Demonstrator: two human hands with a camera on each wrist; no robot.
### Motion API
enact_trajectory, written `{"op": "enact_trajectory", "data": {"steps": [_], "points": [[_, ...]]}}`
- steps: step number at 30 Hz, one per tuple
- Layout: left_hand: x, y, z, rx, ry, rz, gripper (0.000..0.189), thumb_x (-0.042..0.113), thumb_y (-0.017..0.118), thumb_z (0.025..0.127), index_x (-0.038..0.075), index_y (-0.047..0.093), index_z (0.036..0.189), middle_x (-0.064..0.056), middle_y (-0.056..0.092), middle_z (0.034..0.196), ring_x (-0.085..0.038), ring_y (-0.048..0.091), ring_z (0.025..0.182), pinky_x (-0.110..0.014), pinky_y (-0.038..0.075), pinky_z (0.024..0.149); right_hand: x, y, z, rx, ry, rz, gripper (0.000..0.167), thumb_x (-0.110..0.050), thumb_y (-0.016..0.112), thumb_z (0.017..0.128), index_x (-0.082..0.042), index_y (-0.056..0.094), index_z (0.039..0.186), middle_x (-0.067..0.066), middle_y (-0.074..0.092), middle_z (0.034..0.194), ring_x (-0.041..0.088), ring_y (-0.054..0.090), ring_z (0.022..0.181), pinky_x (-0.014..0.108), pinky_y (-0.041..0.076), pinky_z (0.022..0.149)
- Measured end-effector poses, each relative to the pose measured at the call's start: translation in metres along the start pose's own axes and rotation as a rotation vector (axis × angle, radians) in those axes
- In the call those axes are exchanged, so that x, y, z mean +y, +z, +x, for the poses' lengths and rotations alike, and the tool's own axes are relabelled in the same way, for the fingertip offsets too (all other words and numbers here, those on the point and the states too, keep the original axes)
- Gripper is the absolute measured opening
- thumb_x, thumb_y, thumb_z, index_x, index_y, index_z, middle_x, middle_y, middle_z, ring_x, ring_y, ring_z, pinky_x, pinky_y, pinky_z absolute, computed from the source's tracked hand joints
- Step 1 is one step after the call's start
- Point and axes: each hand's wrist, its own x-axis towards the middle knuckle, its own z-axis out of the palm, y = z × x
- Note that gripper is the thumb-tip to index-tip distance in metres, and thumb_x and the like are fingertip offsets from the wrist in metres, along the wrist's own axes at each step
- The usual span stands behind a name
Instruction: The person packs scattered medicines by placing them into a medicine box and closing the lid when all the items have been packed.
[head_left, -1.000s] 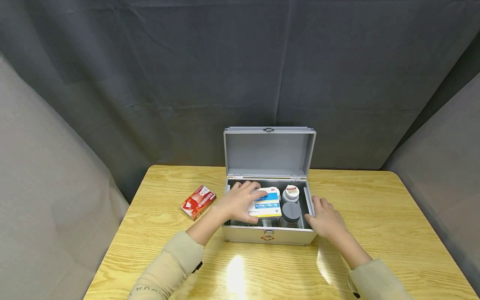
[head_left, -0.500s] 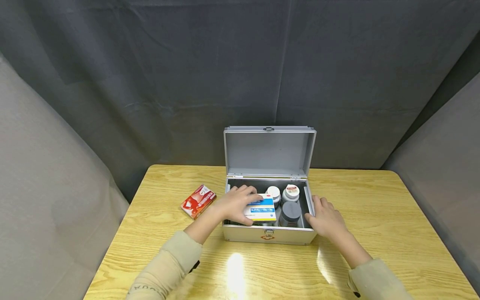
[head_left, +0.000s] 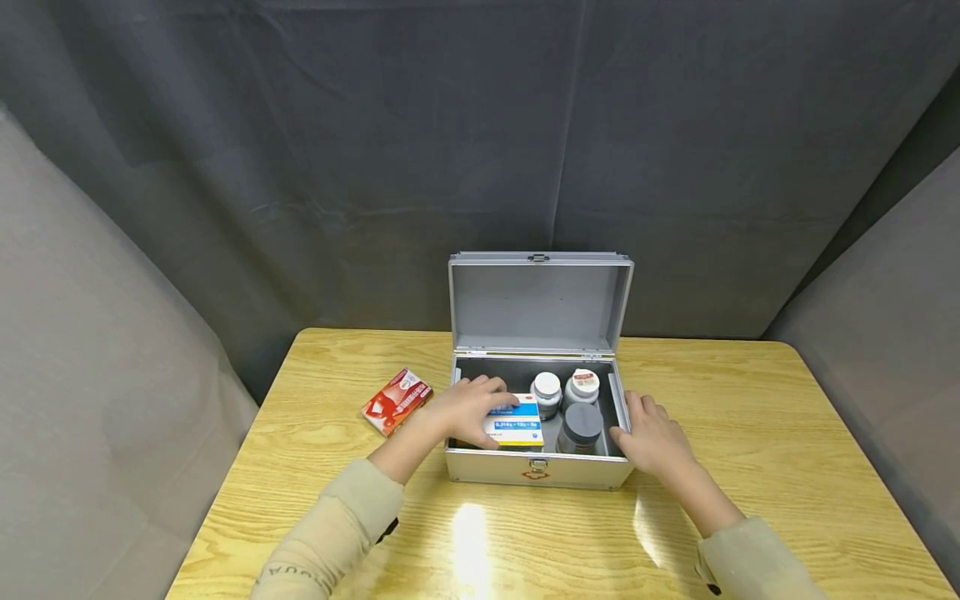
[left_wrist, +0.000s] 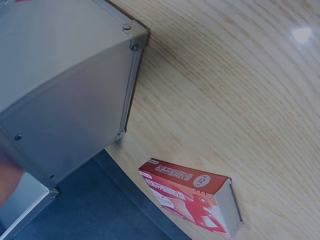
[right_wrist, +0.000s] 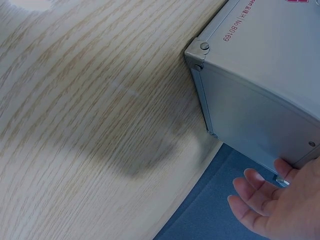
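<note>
In the head view a silver metal case (head_left: 482, 472) stands on the table with its lid raised. My left hand (head_left: 467, 412) reaches into its left half and grips a white and blue medicine box (head_left: 519, 427), thumb on the near side, fingers on the far side. My right hand (head_left: 654, 440) rests at the right wall with its thumb at the rim; in the right wrist view its fingers (right_wrist: 252, 187) hang loosely, one touching the outer wall. Two white-capped bottles (head_left: 547, 392) (head_left: 582, 385) and a dark-capped bottle (head_left: 582, 425) stand in the right half.
A red and white medicine box (head_left: 397, 402) lies on the wooden table (head_left: 750, 417) left of the case. Behind the raised lid (head_left: 536, 308) hangs a dark grey curtain (head_left: 375, 167). Lighter cloth (head_left: 90, 375) borders the left side.
My left hand has moved left and lower into the case with the white and blue medicine box, uncovering the middle white-capped bottle. My right hand stays at the right rim.
</note>
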Motion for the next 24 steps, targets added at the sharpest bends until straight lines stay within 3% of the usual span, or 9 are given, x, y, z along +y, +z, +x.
{"op": "enact_trajectory", "data": {"steps": [17,24], "points": [[0.004,0.009,0.006,-0.082,0.004,0.096,0.065,0.039,0.072,0.071,0.028,0.048,0.131,0.003,0.047,0.124,-0.015,0.045,0.110,-0.034,0.042,0.087,0.001,0.001,0.000,0.000,-0.003,0.006,0.061,-0.028,0.052,0.083,0.005,0.032,0.130,0.028,0.045,0.111,0.043,0.047,0.098,0.056,0.042,0.070],[0.010,0.015,0.012,-0.103,0.023,0.152,0.058,0.034,0.068,0.075,0.029,0.049,0.130,0.001,0.048,0.125,-0.017,0.046,0.112,-0.040,0.043,0.089,0.000,0.000,0.000,-0.009,0.002,0.011,0.062,-0.029,0.052,0.084,0.005,0.031,0.131,0.028,0.044,0.114,0.043,0.047,0.099,0.057,0.042,0.071]]}}
